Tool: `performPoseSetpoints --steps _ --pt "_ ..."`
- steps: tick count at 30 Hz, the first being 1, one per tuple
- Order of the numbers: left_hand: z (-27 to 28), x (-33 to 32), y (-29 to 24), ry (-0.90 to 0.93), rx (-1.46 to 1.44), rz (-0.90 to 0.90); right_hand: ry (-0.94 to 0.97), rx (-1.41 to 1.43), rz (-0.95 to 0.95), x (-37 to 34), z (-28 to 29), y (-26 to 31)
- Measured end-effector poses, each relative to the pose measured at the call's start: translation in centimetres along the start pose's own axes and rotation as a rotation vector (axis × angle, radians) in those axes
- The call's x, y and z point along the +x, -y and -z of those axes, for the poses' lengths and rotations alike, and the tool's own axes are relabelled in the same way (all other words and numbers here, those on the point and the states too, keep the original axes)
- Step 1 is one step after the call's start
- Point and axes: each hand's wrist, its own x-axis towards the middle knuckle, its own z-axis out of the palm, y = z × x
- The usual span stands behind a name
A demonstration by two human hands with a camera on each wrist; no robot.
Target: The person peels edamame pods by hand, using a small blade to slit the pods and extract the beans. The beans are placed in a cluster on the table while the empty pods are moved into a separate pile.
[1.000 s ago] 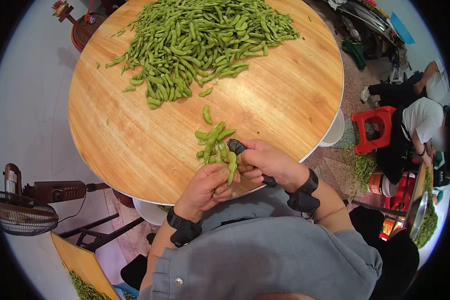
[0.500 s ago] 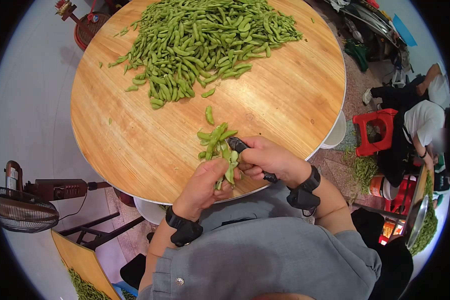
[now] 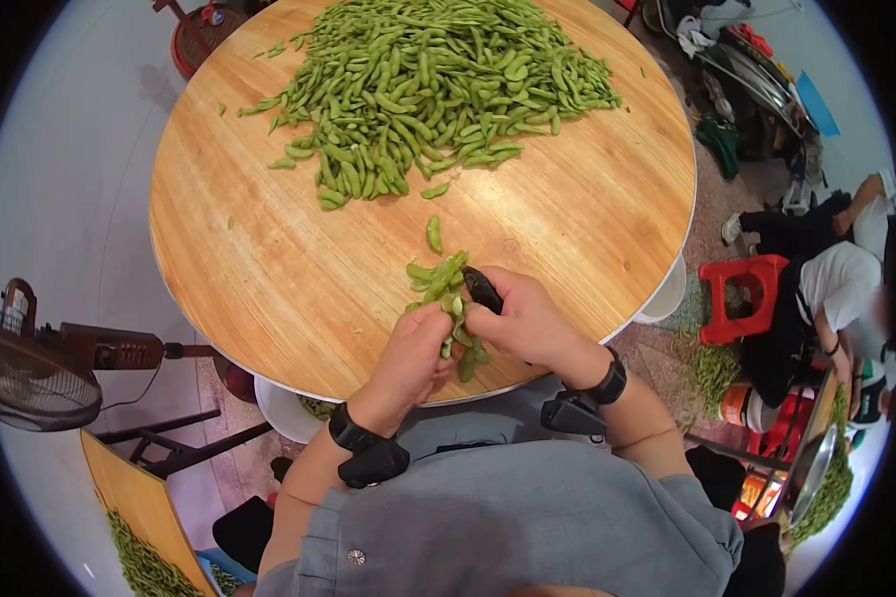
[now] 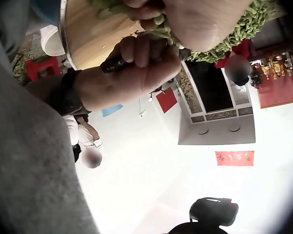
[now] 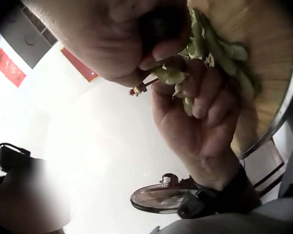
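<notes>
At the near edge of the round table, both hands meet over a few green soybean pods. My left hand (image 3: 405,358) pinches a partly split soybean pod (image 3: 455,320) between thumb and fingers, and pale insides show in the right wrist view (image 5: 170,75). My right hand (image 3: 528,323) grips a black handle-like object (image 3: 483,290), rounded at its upper end, its thumb right at the pod. The rest of that object is hidden by the fingers. Loose pods (image 3: 438,274) lie just beyond the hands, with a single pod (image 3: 434,234) farther out.
A large pile of soybean pods (image 3: 418,99) covers the far part of the wooden table (image 3: 269,259). A fan (image 3: 45,368) stands left. White buckets (image 3: 287,410) sit below the rim. Right are a red stool (image 3: 742,298) and a seated person (image 3: 841,279).
The pod between the hands was whole, then split with beans showing, and now appears in smaller parts. The hands have drawn closer together. The head view has shifted slightly.
</notes>
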Motion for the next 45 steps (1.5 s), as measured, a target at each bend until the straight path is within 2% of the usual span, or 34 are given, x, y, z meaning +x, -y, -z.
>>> performPoseSetpoints --steps 4,7,9,11,13,17,19,22,25,26,27,30,32,34,35,37,38,40,42,44,45 --pt "0.4 0.1 -0.3 -0.001 -0.061 0.028 -0.077 -0.193 0.153 0.4 -0.2 -0.1" --pt "0.3 0.0 -0.9 -0.060 -0.104 -0.029 -0.119 -0.097 0.049 0.5 0.4 1.5" --pt "0.2 -0.2 -1.3 -0.042 -0.106 -0.046 -0.041 0.075 -0.142 0.6 0.8 2.3" --pt "0.2 -0.2 -1.3 -0.024 -0.109 -0.058 -0.010 0.026 -0.129 0.9 0.7 2.6" --pt "0.0 0.1 -1.0 0.097 0.026 -0.161 0.022 -0.022 -0.117 1.0 0.6 2.9" --pt "0.2 0.7 -0.7 0.085 -0.019 -0.154 0.054 -0.026 -0.131 1.3 0.6 3.3" --pt "0.0 0.5 -0.9 0.065 -0.149 -0.117 0.036 -0.018 -0.155 1.7 0.7 3.1" --pt "0.1 0.7 -0.9 0.011 -0.184 -0.063 0.064 0.029 -0.144 2.4 0.6 1.9" --pt "-0.1 1.0 -0.8 -0.014 -0.205 -0.048 -0.023 -0.070 -0.128 2.7 0.1 1.1" --pt "0.0 1.0 -0.7 -0.011 -0.206 -0.048 -0.061 -0.073 -0.068 2.6 -0.1 0.9" --pt "0.0 1.0 -0.7 0.006 -0.211 -0.018 -0.100 -0.077 -0.007 2.6 -0.1 0.8" --pt "0.2 1.2 -0.6 0.064 -0.214 0.030 -0.114 0.014 -0.080 2.4 -0.1 1.4" --pt "0.4 1.3 -0.6 0.104 -0.213 0.046 -0.128 0.012 -0.044 2.5 0.0 0.9" --pt "0.7 1.3 -0.7 0.138 -0.368 0.167 -0.141 0.014 -0.008 2.3 -0.2 1.0" --pt "0.7 1.2 -0.8 0.140 -0.361 0.167 -0.148 0.110 -0.017 2.1 -0.3 1.3" --pt "0.7 0.7 -1.0 0.214 -0.315 0.044 -0.163 0.214 -0.017 1.8 -0.4 1.5" --pt "0.5 0.5 -1.0 0.218 -0.304 0.046 -0.112 0.314 -0.048 1.6 -0.2 1.3" --pt "0.1 0.1 -0.8 0.084 -0.021 -0.185 -0.065 0.414 -0.072 1.4 -0.3 1.2" --pt "0.0 -0.1 -0.6 0.087 0.085 -0.220 -0.043 0.128 -0.085 1.3 -0.7 1.3" --pt "0.4 -0.3 -0.4 0.093 0.194 -0.253 0.003 0.170 -0.118 1.2 -0.4 1.0" --pt "1.1 -0.3 -0.3 0.142 0.118 -0.170 0.055 0.206 -0.152 1.1 -0.1 1.0"
